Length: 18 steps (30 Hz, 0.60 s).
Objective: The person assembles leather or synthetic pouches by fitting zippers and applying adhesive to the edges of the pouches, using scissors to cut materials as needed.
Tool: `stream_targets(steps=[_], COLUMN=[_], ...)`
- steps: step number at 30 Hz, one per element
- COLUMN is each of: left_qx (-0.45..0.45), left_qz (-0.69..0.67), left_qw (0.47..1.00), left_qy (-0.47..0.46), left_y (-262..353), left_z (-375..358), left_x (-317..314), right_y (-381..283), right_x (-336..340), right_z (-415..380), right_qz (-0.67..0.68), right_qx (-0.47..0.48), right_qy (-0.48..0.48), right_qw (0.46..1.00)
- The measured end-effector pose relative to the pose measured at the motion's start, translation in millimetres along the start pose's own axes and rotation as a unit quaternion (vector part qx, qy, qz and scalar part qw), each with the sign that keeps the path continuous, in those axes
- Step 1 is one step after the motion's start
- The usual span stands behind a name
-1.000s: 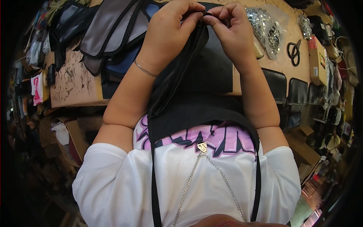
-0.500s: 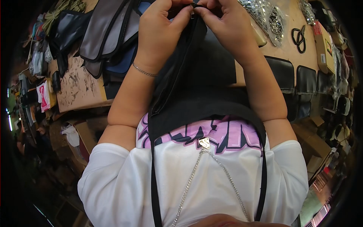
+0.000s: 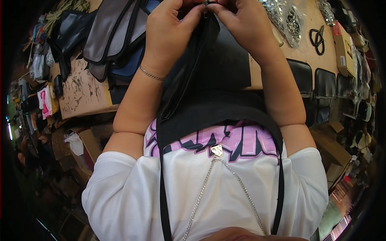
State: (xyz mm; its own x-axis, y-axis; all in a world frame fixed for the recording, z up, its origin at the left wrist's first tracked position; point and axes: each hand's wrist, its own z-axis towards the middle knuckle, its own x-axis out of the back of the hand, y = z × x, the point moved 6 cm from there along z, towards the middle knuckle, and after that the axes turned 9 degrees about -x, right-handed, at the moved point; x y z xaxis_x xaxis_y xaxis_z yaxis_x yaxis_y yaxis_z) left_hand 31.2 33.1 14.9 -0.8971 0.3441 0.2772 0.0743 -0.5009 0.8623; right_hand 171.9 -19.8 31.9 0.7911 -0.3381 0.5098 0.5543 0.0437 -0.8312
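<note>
At the top edge of the head view, my left hand [image 3: 171, 28] and my right hand [image 3: 243, 28] meet, thumbs and fingers pinched together. Between them is the end of a black zipper [image 3: 197, 44], with a small metal piece [image 3: 206, 15], apparently its slider, at the thumb tips. The frame edge cuts off part of the fingers. From there the zipper and its black fabric run down towards my black apron [image 3: 217, 106]. Behind it, a flat black sheet [image 3: 231, 64] lies on the table between my forearms.
Grey and blue black-edged panels [image 3: 114, 32] are stacked left on the wooden table [image 3: 82, 96]. Towards the right are plastic bags of small metal parts [image 3: 292, 26], black-handled scissors [image 3: 317, 41], a cardboard box [image 3: 343, 50] and several black pieces [image 3: 325, 82] at the table edge.
Both hands stay pinched at the zipper's end and have shifted only slightly upward. The view has moved a little; the table things keep their places.
</note>
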Motion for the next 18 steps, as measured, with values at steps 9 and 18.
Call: stream_targets(steps=[9, 18], left_qx=[-0.013, -0.092], left_qz=[-0.054, 0.027], left_qw=[0.998, 0.995], left_qy=[0.016, 0.011], left_y=[-12.9, -3.9], left_z=[-2.4, -2.9], left_x=[0.6, 0.9], right_y=[5.4, 2.8], right_x=[-4.5, -4.2], right_z=[0.6, -1.1], right_qz=[0.085, 0.002], right_qx=[0.004, 0.075], right_qy=[-0.025, 0.014], right_qw=[0.996, 0.997])
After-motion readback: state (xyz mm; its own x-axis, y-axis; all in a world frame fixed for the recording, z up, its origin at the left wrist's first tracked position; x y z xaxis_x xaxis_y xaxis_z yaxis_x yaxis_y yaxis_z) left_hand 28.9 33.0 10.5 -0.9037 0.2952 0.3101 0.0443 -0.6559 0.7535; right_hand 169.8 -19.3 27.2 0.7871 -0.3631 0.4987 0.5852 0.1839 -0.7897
